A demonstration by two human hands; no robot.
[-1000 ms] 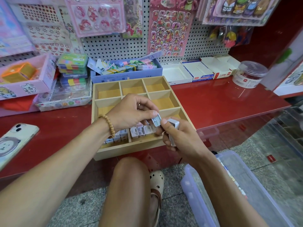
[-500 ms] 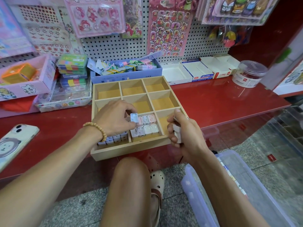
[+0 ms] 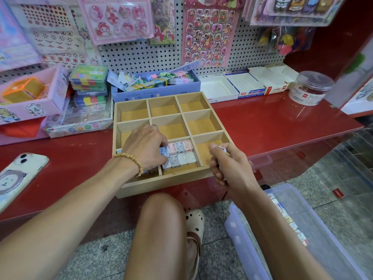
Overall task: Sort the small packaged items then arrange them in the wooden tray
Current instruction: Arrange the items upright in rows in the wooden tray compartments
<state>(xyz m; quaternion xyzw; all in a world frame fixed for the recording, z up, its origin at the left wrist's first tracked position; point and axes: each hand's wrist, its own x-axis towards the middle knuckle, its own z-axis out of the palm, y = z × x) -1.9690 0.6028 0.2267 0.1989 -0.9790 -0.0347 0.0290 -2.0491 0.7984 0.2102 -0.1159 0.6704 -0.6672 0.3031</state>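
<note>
Since a sec ago: left hand (image 3: 144,149) gone from the handover w/ right hand (image 3: 226,164) down into wooden tray (image 3: 161,183), now pressing a blue packaged item (image 3: 164,152) into near-middle compartment, thumb & fingertips pinching it at left end of back row. Beside it, pink & white packets (image 3: 182,153) in two rows, touching, upright. More packets in near-left compartment, mostly hidden by wrist. Right hand off tray's near-right corner, fingers curled round small white packets (image 3: 222,148); count unclear. Near-right compartment bare, back six too. Judged: middle cell nearly full, next piece prob. from right hand's stock. Clear bin (image 3: 302,239) on floor holds further stock.
</note>
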